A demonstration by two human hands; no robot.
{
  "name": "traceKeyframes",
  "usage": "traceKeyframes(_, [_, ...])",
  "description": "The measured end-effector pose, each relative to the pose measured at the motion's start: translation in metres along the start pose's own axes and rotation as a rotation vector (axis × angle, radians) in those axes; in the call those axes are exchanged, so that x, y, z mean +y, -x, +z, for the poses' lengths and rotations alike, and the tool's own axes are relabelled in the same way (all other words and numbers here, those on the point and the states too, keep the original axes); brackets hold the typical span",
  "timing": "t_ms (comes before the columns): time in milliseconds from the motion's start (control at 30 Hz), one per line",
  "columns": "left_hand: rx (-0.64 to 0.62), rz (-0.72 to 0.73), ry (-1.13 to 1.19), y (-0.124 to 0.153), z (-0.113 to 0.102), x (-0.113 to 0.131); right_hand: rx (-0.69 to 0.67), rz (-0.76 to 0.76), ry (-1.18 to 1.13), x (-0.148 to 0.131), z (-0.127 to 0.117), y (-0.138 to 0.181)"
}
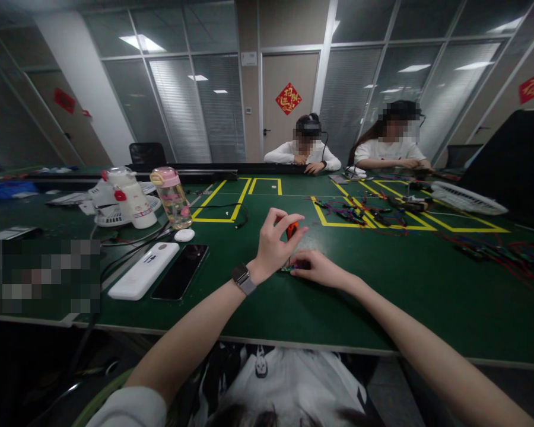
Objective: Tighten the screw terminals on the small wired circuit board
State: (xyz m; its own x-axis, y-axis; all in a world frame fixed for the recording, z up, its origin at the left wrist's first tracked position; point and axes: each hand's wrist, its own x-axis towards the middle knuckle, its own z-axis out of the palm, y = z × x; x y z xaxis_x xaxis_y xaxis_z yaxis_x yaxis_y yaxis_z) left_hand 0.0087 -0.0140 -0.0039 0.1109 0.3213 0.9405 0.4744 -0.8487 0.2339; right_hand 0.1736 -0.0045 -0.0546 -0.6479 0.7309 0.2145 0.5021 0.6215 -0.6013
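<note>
My left hand (275,242), with a watch on the wrist, pinches the orange handle of a small screwdriver (292,230) held upright over the green table (382,296). My right hand (317,268) rests on the table just below it, fingers closed on a small dark electronic part (289,268) with green and coloured bits. The screwdriver's tip points down at that part.
A white power bank (143,270), a black phone (180,271), a pink-lidded bottle (172,198) and a white bottle (131,197) lie at the left. Coloured wire bundles (365,213) and a white fan (465,198) sit at the right. Two people sit across the table.
</note>
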Motion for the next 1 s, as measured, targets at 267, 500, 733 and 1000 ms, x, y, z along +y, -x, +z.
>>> traceKeyframes(267, [-0.030,-0.030,0.097,0.0013,0.0003,-0.0004,0.010,-0.005,0.025,0.0002,0.0001,-0.0003])
traceKeyframes(500, [0.020,-0.005,0.004,0.0013,0.0001,-0.0006,0.009,-0.005,0.008,0.0006,0.0009,-0.0009])
traceKeyframes(733, [-0.072,-0.069,0.119,0.0004,-0.0009,0.0010,0.006,0.010,0.011,-0.0037,-0.0009,-0.0004])
traceKeyframes(1000, [-0.029,-0.045,0.056,-0.0007,-0.0014,0.0002,-0.001,0.012,-0.006,-0.0024,0.0001,-0.0007])
